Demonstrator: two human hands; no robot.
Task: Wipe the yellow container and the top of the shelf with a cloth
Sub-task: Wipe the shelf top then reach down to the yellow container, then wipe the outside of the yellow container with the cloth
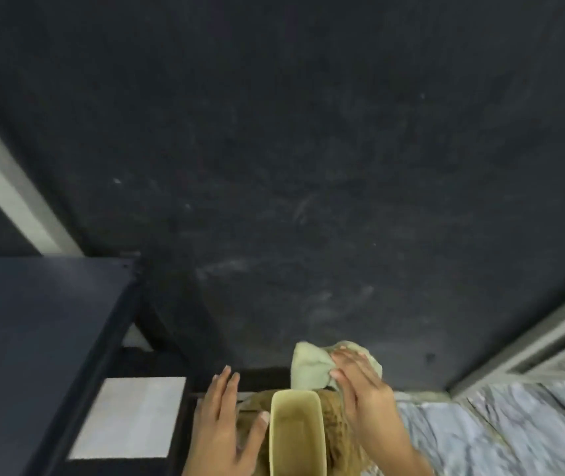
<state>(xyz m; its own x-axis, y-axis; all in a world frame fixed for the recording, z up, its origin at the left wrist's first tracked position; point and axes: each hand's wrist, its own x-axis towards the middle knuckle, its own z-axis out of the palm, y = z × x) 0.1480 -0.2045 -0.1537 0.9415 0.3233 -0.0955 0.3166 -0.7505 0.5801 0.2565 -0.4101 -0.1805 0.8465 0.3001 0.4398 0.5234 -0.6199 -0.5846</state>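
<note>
The yellow container (296, 431) stands upright at the bottom centre, its open mouth facing me, with a brown rough surface (334, 427) around it. My left hand (221, 431) lies flat just left of the container, fingers spread, thumb touching its left wall. My right hand (360, 389) sits to the container's right and grips a bunched pale green cloth (310, 367), which rests just beyond the container's far rim. A dark blue shelf top (33, 338) fills the lower left.
A large dark scuffed wall or panel (291, 166) fills most of the view. A white rectangular label or sheet (130, 417) lies on the left beside the shelf. Grey marbled flooring (497, 434) and a pale frame edge (532, 345) are at the right.
</note>
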